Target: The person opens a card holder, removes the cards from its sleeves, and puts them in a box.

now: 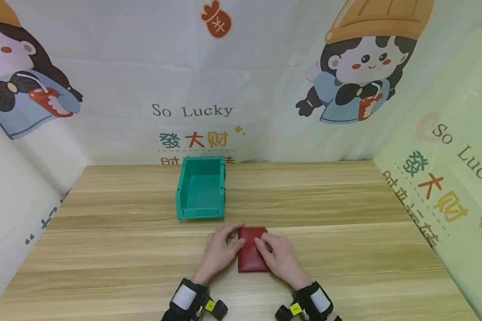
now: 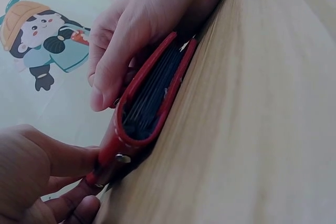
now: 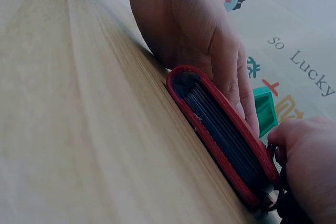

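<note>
A small red card holder, folded over, lies on the wooden table between both hands. Dark sleeves stacked inside show between its covers in the left wrist view. My left hand holds its left, rounded spine side, thumb and fingers at the upper part; in the left wrist view that hand grips the far end of the spine. My right hand has curled fingers at the right edge, thumb on the cover. Up close, the right hand pinches at the opening side, where its fingertips are partly hidden.
Beyond the hands stands a teal plastic bin, its interior facing up. A printed cloth with cartoon figures hangs behind and beside the wooden table. Black straps with small cameras circle both wrists.
</note>
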`<state>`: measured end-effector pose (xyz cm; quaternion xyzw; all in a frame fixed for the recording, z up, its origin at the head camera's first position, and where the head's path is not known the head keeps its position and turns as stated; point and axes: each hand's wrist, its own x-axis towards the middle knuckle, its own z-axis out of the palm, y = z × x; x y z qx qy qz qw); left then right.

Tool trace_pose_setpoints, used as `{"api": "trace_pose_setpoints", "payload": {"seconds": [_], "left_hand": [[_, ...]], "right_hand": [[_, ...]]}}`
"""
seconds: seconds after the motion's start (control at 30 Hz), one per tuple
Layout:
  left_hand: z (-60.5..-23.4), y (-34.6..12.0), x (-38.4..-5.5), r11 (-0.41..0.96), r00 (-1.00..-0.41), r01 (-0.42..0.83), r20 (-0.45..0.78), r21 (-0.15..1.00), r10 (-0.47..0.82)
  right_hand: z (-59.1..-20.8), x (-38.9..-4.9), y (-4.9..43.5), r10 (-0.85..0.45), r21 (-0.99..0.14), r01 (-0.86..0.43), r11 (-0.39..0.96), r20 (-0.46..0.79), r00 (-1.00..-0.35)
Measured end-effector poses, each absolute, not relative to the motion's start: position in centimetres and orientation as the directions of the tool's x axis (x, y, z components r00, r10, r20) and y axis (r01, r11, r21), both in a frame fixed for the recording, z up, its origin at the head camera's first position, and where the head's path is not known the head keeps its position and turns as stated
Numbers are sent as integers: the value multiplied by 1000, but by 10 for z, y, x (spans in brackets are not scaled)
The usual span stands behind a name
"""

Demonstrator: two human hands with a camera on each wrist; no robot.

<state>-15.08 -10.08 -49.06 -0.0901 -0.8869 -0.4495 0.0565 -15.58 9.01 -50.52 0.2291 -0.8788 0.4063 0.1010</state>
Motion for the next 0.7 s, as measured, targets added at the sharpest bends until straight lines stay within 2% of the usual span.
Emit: {"api": "trace_pose_setpoints", "payload": {"seconds": [0.33,0.7], "left_hand": [[-490,-98,-150,607,-976,215,190,765,106],[-489,-99,-150,604,-979,203,177,771,103]], "right_hand": [[-504,-153,92,-324,-725,-450,522,319,-891],[-503,-152,97,-296,-832,-395,389,293,-909]]}}
